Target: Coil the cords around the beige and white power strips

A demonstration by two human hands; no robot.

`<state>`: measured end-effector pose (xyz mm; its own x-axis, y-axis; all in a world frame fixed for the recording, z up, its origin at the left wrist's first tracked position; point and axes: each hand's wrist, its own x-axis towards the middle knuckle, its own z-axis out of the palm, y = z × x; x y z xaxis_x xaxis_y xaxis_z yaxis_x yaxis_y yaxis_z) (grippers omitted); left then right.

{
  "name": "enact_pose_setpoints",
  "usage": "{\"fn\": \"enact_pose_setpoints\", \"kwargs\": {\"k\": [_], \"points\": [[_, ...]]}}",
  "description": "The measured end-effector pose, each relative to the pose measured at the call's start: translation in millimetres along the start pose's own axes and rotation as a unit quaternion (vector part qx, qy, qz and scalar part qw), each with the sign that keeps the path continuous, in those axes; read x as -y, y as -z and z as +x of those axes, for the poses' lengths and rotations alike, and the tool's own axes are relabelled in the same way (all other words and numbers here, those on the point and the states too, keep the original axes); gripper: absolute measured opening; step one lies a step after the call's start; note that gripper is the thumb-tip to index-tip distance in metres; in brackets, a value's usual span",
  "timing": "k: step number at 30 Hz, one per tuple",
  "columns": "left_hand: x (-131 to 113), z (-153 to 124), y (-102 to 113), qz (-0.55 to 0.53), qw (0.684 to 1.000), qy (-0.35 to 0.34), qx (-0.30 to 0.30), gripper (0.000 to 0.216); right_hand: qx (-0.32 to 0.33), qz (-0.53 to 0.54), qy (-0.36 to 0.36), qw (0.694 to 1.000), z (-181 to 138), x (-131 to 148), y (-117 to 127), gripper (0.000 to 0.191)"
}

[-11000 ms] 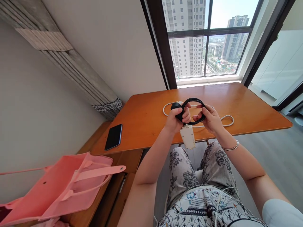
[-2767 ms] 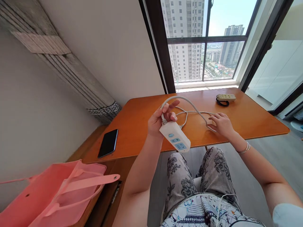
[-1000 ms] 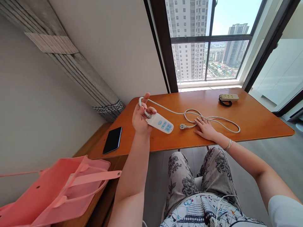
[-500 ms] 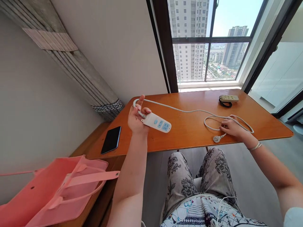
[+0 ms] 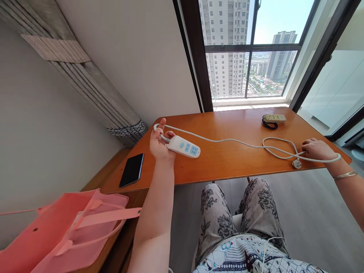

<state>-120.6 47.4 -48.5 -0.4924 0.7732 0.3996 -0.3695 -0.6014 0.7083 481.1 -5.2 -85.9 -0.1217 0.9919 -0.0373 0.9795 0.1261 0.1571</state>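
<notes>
A white power strip (image 5: pixel 184 146) with blue sockets lies tilted across the palm of my left hand (image 5: pixel 160 145), held above the table's left part. Its white cord (image 5: pixel 227 140) loops over that hand between the fingers, then runs right across the tabletop. At the right end of the table my right hand (image 5: pixel 317 149) is closed on the cord, and a loop passes over the wrist. Just left of this hand the white plug (image 5: pixel 297 163) lies near the front edge. The fingertips of the right hand are partly hidden.
The brown wooden table (image 5: pixel 216 163) stands below a window. A beige power strip (image 5: pixel 274 118) with a black cord (image 5: pixel 269 124) lies at the back right. A black phone (image 5: pixel 131 170) rests at the left edge, near a pink bag (image 5: pixel 85 227). A curtain (image 5: pixel 93 91) hangs at the left.
My right hand has moved right along the table, drawing the cord and plug with it. The cord now stretches straighter. My left hand still holds the power strip, slightly further left in view.
</notes>
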Motion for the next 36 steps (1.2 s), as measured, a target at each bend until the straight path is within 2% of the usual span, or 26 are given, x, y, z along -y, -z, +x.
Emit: {"fn": "enact_pose_setpoints", "kwargs": {"k": [2, 5, 7, 9, 12, 16, 18, 21, 23, 25, 27, 30, 33, 36], "points": [[1, -2, -1, 0.009, 1.000, 0.000, 0.004, 0.021, 0.004, 0.040, -0.003, 0.999, 0, -2, 8, 0.011], [0, -5, -4, 0.009, 1.000, 0.006, -0.001, 0.020, 0.043, 0.124, -0.058, 0.990, 2, 1, 27, 0.020], [0, -7, -7, 0.004, 1.000, 0.013, -0.010, 0.020, 0.053, 0.147, -0.086, 0.984, 3, 7, 40, 0.024], [1, -10, -11, -0.006, 1.000, 0.020, -0.008, 0.021, 0.039, 0.144, -0.077, 0.986, 3, 22, 51, 0.028], [6, -17, -20, -0.020, 0.999, 0.034, 0.013, 0.023, 0.038, 0.156, -0.005, 0.987, 1, 59, 60, 0.035], [11, -29, -35, -0.021, 0.998, 0.049, 0.043, 0.020, 0.095, 0.142, 0.123, 0.978, -2, 116, 62, 0.034], [11, -33, -41, -0.015, 0.996, 0.054, 0.063, 0.020, 0.117, 0.152, 0.179, 0.965, -1, 134, 62, 0.035], [7, -37, -45, -0.010, 0.993, 0.059, 0.101, 0.021, 0.153, 0.215, 0.263, 0.928, 0, 143, 65, 0.065], [3, -39, -46, -0.008, 0.989, 0.064, 0.131, 0.022, 0.171, 0.290, 0.292, 0.895, -1, 142, 67, 0.088], [0, -41, -46, -0.005, 0.984, 0.072, 0.161, 0.023, 0.179, 0.411, 0.296, 0.843, -3, 140, 66, 0.100], [-2, -44, -46, 0.001, 0.979, 0.082, 0.184, 0.026, 0.181, 0.554, 0.259, 0.770, -3, 141, 62, 0.094], [-5, -50, -49, 0.025, 0.973, 0.102, 0.204, 0.033, 0.167, 0.720, 0.128, 0.661, 3, 150, 54, 0.071], [-9, -56, -51, 0.054, 0.965, 0.125, 0.223, 0.033, 0.095, 0.817, 0.008, 0.569, 14, 158, 47, 0.060], [-13, -59, -52, 0.065, 0.956, 0.146, 0.247, 0.032, -0.062, 0.879, -0.065, 0.469, 28, 156, 42, 0.056]]}}
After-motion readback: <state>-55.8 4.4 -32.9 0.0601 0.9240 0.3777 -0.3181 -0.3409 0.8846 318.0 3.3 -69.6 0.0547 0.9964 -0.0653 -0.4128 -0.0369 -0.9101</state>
